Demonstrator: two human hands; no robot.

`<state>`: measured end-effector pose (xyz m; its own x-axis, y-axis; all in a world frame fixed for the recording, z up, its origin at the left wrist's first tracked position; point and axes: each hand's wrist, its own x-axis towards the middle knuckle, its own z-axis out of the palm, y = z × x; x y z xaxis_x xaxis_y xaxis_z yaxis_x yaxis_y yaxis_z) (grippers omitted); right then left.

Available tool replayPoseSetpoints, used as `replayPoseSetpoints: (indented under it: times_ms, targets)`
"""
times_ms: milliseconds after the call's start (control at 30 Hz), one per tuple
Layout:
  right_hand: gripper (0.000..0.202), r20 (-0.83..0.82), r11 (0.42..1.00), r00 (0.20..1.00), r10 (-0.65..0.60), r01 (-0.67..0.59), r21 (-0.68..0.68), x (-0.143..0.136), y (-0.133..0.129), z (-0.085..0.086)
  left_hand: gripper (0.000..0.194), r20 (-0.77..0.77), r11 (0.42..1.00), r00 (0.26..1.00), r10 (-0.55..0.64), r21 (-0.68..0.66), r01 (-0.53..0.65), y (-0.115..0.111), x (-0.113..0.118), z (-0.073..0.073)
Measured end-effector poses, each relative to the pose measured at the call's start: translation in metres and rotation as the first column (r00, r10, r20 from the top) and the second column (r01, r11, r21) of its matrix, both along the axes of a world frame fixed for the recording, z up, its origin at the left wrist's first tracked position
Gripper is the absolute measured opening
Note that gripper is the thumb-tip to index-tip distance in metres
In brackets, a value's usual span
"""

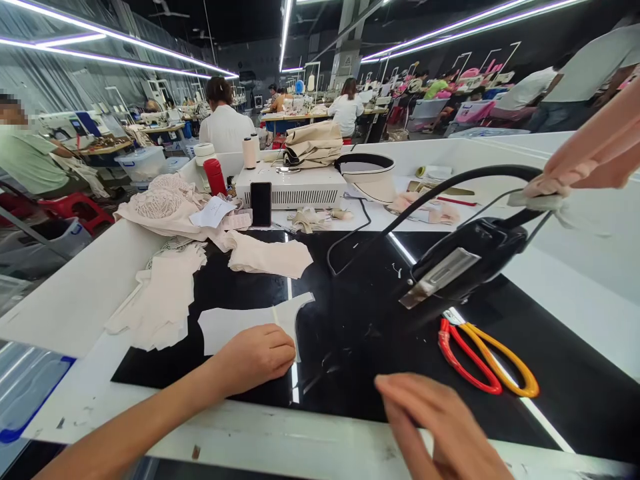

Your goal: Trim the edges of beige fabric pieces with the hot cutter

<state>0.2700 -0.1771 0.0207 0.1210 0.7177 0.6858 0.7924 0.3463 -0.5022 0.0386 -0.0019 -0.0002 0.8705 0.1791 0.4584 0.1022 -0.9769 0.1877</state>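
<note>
My left hand [260, 357] is closed, with its fingertips on the right edge of a flat white cut piece [235, 327] lying on the black board. My right hand [440, 423] is at the front edge of the board, fingers stretched out and nothing visible in them. Scissors with one red and one orange handle [470, 353] lie beyond it. Above the scissors hangs a tilted black device with a metal plate and a cable [465, 253]. Another hand [565, 173] at the upper right grips it near a whitish cloth.
Cream cut pieces [163, 293] are stacked at the left, with a folded cream piece [270, 257] behind. A phone [261, 205] leans on a white vented box [300, 190]. A red bottle [214, 177] and a visor [370, 177] stand beside it. White walls border the table.
</note>
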Motion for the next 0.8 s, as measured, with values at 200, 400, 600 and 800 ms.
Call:
replayPoseSetpoints:
  times_ms: [200, 400, 600, 800]
  targets:
    - [0.081, -0.407, 0.970, 0.894, -0.189, 0.234, 0.064, 0.019, 0.037, 0.011, 0.017, 0.066, 0.970, 0.996, 0.054, -0.241, -0.036, -0.003, 0.005, 0.003]
    - [0.091, -0.529, 0.994, 0.845, 0.081, -0.027, 0.109, 0.018, 0.080, 0.051, 0.014, 0.031, 0.935, 0.996, 0.081, -0.349, -0.065, -0.007, 0.014, -0.003]
    - [0.031, -0.613, 0.976, 0.768, 0.183, -0.066, 0.209, -0.002, 0.102, 0.065, 0.013, 0.042, 0.907, 0.995, 0.087, -0.417, -0.062, -0.009, 0.021, -0.007]
    - [0.041, -0.651, 0.971, 0.723, 0.232, -0.128, 0.204, -0.023, 0.101, 0.059, 0.016, 0.068, 0.877, 0.991, 0.113, -0.475, -0.067, -0.012, 0.025, -0.004]
